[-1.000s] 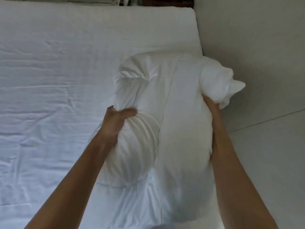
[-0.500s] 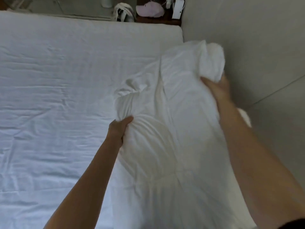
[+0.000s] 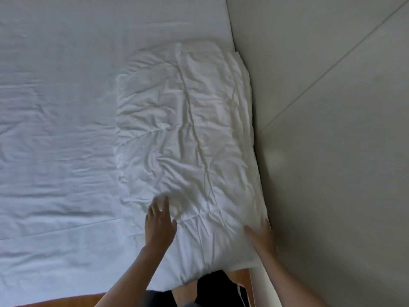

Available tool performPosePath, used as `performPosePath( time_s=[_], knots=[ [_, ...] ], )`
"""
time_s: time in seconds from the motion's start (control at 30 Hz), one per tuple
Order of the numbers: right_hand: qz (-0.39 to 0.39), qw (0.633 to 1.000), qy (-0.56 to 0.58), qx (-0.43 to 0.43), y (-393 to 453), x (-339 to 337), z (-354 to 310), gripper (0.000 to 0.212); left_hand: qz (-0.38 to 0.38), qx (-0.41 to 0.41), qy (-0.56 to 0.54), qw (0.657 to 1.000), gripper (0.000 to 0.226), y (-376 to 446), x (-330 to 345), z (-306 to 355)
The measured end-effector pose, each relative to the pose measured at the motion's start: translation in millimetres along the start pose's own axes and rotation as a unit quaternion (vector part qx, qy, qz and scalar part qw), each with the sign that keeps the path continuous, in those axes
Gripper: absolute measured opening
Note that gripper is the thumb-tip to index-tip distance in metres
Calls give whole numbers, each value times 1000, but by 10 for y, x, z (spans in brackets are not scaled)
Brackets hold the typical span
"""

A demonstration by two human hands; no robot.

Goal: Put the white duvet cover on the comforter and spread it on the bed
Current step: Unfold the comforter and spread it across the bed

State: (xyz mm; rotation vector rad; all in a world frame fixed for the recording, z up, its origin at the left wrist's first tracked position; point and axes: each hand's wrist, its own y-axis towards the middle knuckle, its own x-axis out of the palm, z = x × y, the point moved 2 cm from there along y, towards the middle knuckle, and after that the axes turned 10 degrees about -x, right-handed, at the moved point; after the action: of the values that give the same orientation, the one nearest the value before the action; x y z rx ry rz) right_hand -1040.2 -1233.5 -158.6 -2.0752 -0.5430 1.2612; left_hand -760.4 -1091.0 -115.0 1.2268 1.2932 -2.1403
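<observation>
Head view, near to far. At the bottom edge, your dark-clothed legs (image 3: 212, 284) stand on a strip of wooden floor (image 3: 55, 301) at the foot of the bed (image 3: 55, 129). Your left hand (image 3: 159, 222) lies flat on the near left part of the folded white comforter (image 3: 186, 140), fingers straight and slightly spread, though blurred at the tips. Your right hand (image 3: 262, 237) rests at the comforter's near right edge, fingers extended and loosely together, gripping nothing. The comforter lies as a creased, elongated bundle along the right side of the bed, its right edge just beside the grey wall (image 3: 332, 107); its near end overhangs the foot of the bed. Whether the duvet cover is on it cannot be told. Beyond and to the left stretches the wrinkled white sheet.
</observation>
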Motion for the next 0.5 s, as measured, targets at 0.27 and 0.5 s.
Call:
performPosePath(
  time_s=[0.27, 0.5],
  knots=[
    [41, 994, 9, -101, 370, 73, -176, 112, 40, 183, 54, 981, 89, -201, 622, 257],
    [-76, 990, 119, -16, 682, 104, -150, 99, 64, 153, 52, 985, 76, -199, 789, 175]
  ],
)
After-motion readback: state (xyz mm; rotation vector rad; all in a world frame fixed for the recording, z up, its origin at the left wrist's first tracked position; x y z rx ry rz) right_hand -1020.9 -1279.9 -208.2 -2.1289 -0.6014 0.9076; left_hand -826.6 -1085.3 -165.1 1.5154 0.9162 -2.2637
